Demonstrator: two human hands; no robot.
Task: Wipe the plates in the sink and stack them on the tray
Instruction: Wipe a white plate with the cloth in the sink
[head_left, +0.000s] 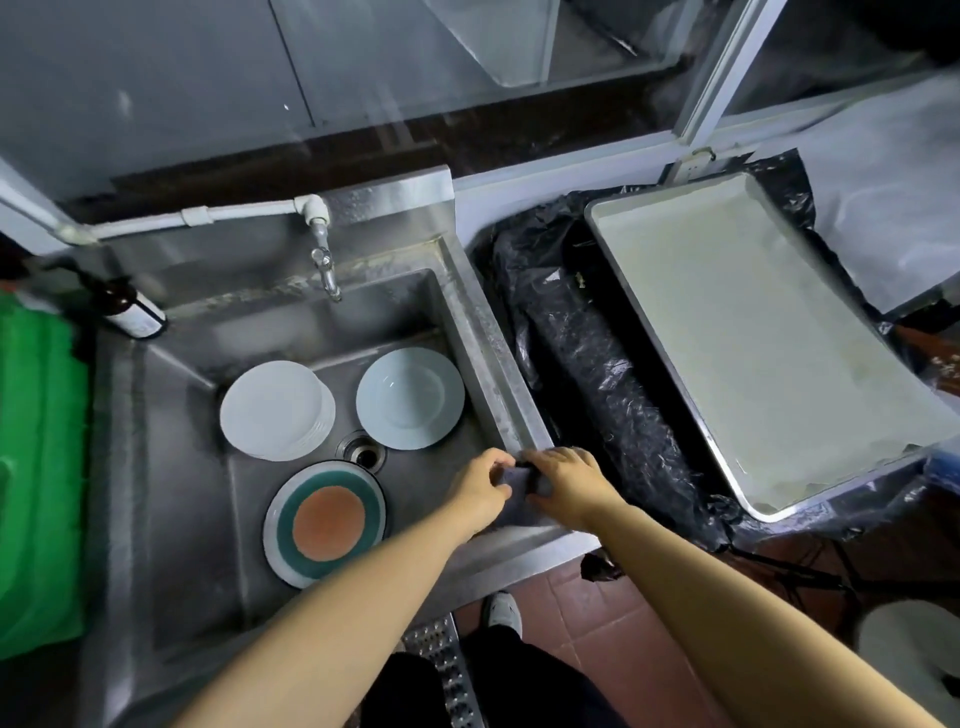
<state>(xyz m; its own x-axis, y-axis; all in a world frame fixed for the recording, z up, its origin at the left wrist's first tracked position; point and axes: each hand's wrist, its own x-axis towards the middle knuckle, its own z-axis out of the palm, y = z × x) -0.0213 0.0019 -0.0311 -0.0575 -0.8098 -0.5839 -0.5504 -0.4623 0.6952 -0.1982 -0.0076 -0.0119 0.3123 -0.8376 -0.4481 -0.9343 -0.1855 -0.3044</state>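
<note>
Plates were all down in the stainless steel sink (291, 582): a stack of plain white round plates (274, 409) near the back left of the basin, a single white deep plate (410, 398) beside it toward the back right, and a round plate with an orange centre and teal ring (326, 522) by the front edge, just this side of the drain (362, 453). None on the big rectangular metal tray (769, 332) yet, which sat off to the right on black plastic sheeting (597, 364), well apart from the basin.

Both hands were at the sink's front right corner, working a dark grey cloth (519, 483) that lay on the rim. The left hand (480, 486) had its grip curled onto the cloth's left side, the right hand (569, 483) lay over the right side with fingers bent down on it, so both seemed to be holding it.

Looked to me like the very first step, just getting the cloth ready. Next I'd guess one hand had to keep the cloth while the other reached into the basin for a plate, probably the deep one since it was closest.
</note>
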